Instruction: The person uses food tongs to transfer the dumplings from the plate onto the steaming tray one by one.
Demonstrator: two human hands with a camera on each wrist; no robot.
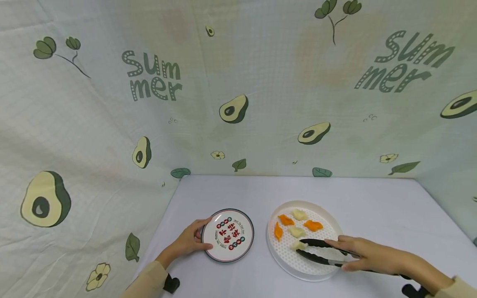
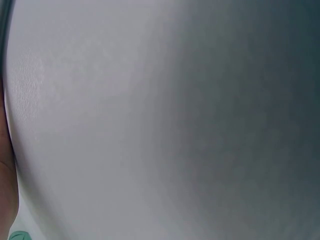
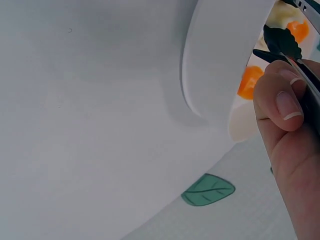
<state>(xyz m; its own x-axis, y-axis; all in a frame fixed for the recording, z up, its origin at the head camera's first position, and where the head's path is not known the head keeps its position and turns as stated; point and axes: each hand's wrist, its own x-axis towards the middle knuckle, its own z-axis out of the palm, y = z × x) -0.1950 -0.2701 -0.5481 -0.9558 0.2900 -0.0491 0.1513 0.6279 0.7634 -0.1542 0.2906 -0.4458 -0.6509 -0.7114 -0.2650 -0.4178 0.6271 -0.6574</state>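
Observation:
A round white plate (image 1: 244,231) with red lettering and a dark rim lies on the left of the table. My left hand (image 1: 186,242) grips its left edge, with thumb and fingers spread along the rim. On the right, my right hand (image 1: 372,253) holds black-tipped metal tongs (image 1: 314,257). The tongs' tips stand on either side of a pale yellow dumpling-shaped piece (image 1: 298,246) on a round white perforated tray (image 1: 281,256). Two more pale pieces and three orange pieces (image 1: 313,225) lie toward the tray's back. In the right wrist view, curled fingers (image 3: 287,107) hold the tongs.
Both the plate and the tray stand on a white table (image 1: 223,190), with a gap between them. A pale curtain (image 1: 261,82) printed with avocados and lettering hangs behind the table and along its left side.

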